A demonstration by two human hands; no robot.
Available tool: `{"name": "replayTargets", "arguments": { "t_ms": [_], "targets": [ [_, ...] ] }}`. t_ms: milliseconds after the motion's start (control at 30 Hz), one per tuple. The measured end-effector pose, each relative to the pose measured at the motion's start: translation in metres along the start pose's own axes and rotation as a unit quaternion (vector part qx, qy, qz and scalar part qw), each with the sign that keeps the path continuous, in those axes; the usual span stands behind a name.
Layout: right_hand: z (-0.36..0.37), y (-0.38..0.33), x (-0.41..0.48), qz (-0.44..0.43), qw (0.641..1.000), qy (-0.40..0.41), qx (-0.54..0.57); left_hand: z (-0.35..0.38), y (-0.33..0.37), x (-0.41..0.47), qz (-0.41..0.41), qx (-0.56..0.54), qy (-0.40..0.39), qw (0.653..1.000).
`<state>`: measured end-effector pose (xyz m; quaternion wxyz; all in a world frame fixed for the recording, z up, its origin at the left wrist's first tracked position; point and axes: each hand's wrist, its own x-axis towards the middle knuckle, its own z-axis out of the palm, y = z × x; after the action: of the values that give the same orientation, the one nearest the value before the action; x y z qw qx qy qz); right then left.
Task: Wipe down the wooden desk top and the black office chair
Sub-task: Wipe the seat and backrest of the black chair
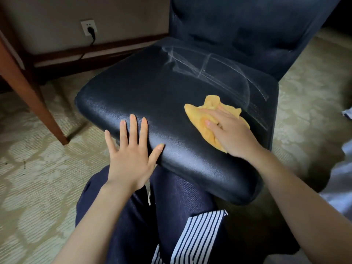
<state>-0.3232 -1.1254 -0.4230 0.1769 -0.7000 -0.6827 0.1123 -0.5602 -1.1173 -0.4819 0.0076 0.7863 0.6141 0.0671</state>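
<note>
**Chair [152, 96] part wiped, worktop out of sight**

The chair fills the middle of the view, its black seat tilted toward the person and its backrest [247, 25] rising at 1 o'clock. The right hand [232, 130] lies flat on a crumpled yellow cloth [200, 115] at about 3 o'clock on the seat, with the fingers spread and pressing down rather than clenched round it. The left hand [129, 149] is released and holds nothing. Its palm and straight fingers rest on the front edge of the seat at 7 o'clock, apparently steadying the chair.

As for progress, the near half of the seat looks glossy and even. Pale streaks [209, 67] cross the far half, from 12 round to 3 o'clock, just beyond the cloth. Whether they are damp trails or dust, I cannot tell. Either way, that part likely needs another pass, and the backrest shows no sign of wiping.

Only a wooden desk leg [32, 88] shows, at 9 o'clock, standing on the patterned carpet [38, 168]. The worktop itself is out of view, so its state cannot be judged. A wall socket [88, 27] with a plug sits at 11 o'clock.
</note>
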Motion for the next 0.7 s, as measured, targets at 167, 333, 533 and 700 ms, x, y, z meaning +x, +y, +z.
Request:
{"name": "replayTargets", "arguments": {
  "t_ms": [167,333,533,700],
  "targets": [
    [-0.020,0.054,0.033,0.117,0.992,0.040,0.006,-0.001,-0.005,0.004,0.010,0.016,-0.001,1.000],
    [-0.031,0.101,0.027,0.186,0.967,0.144,0.101,-0.003,-0.008,0.008,0.007,0.001,0.000,1.000],
    [-0.008,0.085,-0.004,0.156,0.957,0.188,0.154,-0.019,0.000,0.013,-0.033,-0.054,0.011,0.998],
    [0.009,0.050,-0.045,0.107,0.968,0.200,0.110,-0.035,0.027,0.015,0.004,-0.086,0.029,0.996]
  ]
}}
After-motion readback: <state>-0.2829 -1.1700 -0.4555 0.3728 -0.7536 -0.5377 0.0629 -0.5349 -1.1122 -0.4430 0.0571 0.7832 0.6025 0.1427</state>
